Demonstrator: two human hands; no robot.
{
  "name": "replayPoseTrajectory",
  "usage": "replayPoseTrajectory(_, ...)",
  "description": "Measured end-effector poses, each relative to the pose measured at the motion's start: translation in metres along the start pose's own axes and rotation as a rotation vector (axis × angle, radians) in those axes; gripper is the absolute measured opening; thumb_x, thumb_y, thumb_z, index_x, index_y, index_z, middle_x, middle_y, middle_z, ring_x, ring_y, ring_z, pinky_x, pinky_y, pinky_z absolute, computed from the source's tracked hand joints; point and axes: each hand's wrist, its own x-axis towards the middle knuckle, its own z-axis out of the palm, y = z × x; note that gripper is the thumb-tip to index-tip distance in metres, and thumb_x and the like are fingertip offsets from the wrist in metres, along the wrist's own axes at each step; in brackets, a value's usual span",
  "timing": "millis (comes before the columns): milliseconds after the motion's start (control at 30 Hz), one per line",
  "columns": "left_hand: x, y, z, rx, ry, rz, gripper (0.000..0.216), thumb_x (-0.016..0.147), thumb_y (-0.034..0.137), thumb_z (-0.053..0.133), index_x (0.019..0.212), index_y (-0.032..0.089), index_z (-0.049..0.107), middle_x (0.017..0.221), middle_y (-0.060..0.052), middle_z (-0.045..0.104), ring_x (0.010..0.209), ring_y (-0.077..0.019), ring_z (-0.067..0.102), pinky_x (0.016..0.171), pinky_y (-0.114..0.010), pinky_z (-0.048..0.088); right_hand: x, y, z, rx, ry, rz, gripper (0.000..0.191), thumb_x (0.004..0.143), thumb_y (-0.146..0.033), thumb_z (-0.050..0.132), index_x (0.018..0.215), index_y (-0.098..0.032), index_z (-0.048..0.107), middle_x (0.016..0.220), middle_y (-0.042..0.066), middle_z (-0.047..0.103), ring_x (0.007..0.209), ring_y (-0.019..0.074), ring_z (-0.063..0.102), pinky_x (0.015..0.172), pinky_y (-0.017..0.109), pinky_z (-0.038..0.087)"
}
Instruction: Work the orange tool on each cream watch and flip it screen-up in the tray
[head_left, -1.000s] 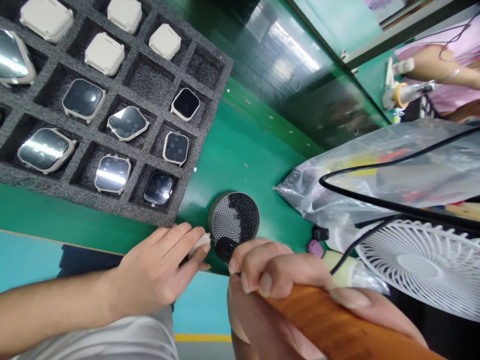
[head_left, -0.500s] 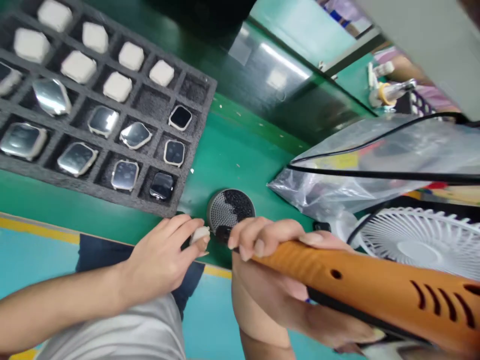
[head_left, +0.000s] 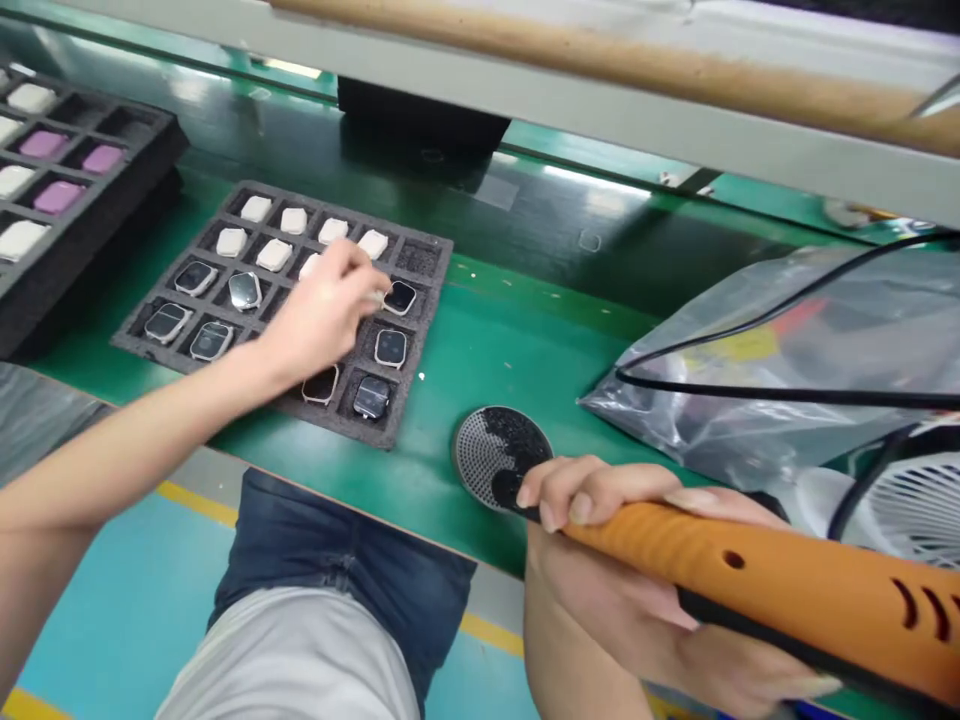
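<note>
Firmly wrapped the right hand [head_left: 600,570] around a long, ribbed orange tool [head_left: 795,570] with a black underside, a dark hole and slanted vent slots, its black tip overlapping in view a round grey mesh dish [head_left: 478,450]. Bunched the left hand [head_left: 319,310] above a dark-grey foam tray [head_left: 418,259] of rounded-square, dark-faced or white watches [head_left: 391,347], by a whitish piece [head_left: 373,297]; could not tell whether pinching it.

Left hand [head_left: 319,308] over tray [head_left: 441,268], right hand [head_left: 611,585] gripping tool [head_left: 795,578]
</note>
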Motion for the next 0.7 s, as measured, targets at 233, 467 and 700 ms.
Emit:
replayPoseTrajectory(233, 0.012, -0.052, -0.009, 0.111, -0.273, -0.052, 0.028, 0.102, 0.025, 0.055, 0.121, 0.024, 0.076, 0.125, -0.005, 0.079, 0.122, -0.0238, 0.073, 0.111, -0.041, 0.056, -0.001, 0.000, 0.003, -0.009, -0.001, 0.004, 0.067, 0.092, -0.086, 0.048, 0.115, -0.028, 0.070, 0.083, -0.001, 0.069, 0.062, 0.0174, 0.061, 0.050, 0.040, 0.054)
replayPoseTrajectory(467, 0.016, -0.069, -0.022, 0.392, -0.249, -0.374, 0.037, 0.101, 0.033, 0.055, 0.124, 0.010, 0.071, 0.124, -0.020, 0.076, 0.131, -0.0390, 0.063, 0.115, -0.065, 0.046, 0.007, 0.004, 0.006, 0.004, 0.042, 0.033, 0.046, 0.086, -0.069, 0.073, 0.110, -0.029, 0.073, 0.079, -0.002, 0.073, 0.059, 0.0174, 0.063, 0.048, 0.038, 0.057)
replayPoseTrajectory(700, 0.035, -0.061, -0.026, 0.320, -0.268, -0.451, 0.049, 0.092, 0.039, 0.067, 0.131, 0.009, 0.067, 0.114, -0.010, 0.076, 0.120, -0.0296, 0.065, 0.115, -0.059, 0.050, 0.011, 0.010, 0.015, -0.058, 0.191, 0.010, 0.040, 0.085, -0.059, 0.076, 0.112, -0.031, 0.067, 0.078, -0.008, 0.071, 0.049, 0.0136, 0.062, 0.043, 0.033, 0.055)
